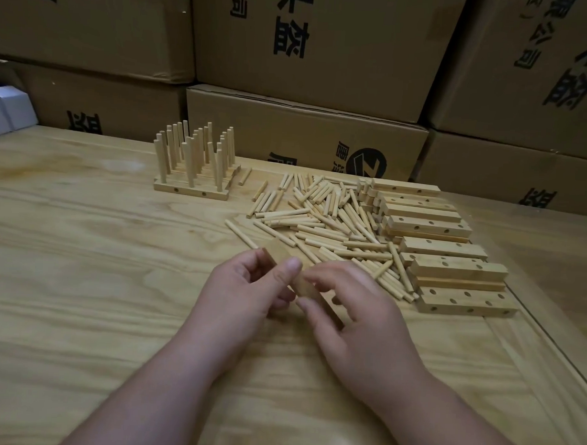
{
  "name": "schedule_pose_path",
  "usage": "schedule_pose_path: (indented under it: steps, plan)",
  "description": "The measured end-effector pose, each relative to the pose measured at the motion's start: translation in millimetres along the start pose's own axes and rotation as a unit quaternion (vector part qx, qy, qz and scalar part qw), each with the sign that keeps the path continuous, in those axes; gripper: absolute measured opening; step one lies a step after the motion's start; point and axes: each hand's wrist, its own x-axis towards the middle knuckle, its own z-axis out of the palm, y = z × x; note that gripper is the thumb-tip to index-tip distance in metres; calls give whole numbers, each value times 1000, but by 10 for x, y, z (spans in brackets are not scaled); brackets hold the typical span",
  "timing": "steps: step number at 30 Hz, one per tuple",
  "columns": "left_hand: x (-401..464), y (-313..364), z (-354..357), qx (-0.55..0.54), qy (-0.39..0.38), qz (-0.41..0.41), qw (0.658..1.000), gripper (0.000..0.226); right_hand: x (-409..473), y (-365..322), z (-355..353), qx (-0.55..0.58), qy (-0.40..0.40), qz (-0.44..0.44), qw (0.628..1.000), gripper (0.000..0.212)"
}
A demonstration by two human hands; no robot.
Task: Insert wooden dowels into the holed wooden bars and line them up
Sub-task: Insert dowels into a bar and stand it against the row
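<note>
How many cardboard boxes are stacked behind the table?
6 cardboard boxes: upper left, upper middle, upper right, lower left, lower middle, lower right. More may sit hidden behind them.

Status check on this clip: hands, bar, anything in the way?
Left hand and right hand both grip one wooden bar. No dowel in it yet. Loose dowels just beyond; nothing blocking.
</note>
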Motion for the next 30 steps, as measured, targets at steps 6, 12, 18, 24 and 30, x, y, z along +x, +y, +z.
schedule_pose_path:
  steps: [6, 12, 18, 24, 30]
  plan:
    - [58, -14, -6, -84, 47, -15, 995, 45, 44, 152, -140, -109, -31, 172, 979, 46]
    - [73, -1, -9, -127, 72, -37, 989, 18, -1, 308, -90, -231, -206, 257, 916, 71]
    - [77, 14, -12, -129, 73, -58, 987, 21, -5, 307, -80, -240, -185, 247, 920, 46]
    - [82, 27, -4, -119, 50, -71, 989, 26, -8, 330, -61, -238, -177, 250, 922, 49]
    - [73, 35, 1, -116, 44, -63, 990, 25, -22, 343, -30, -246, -133, 237, 930, 26]
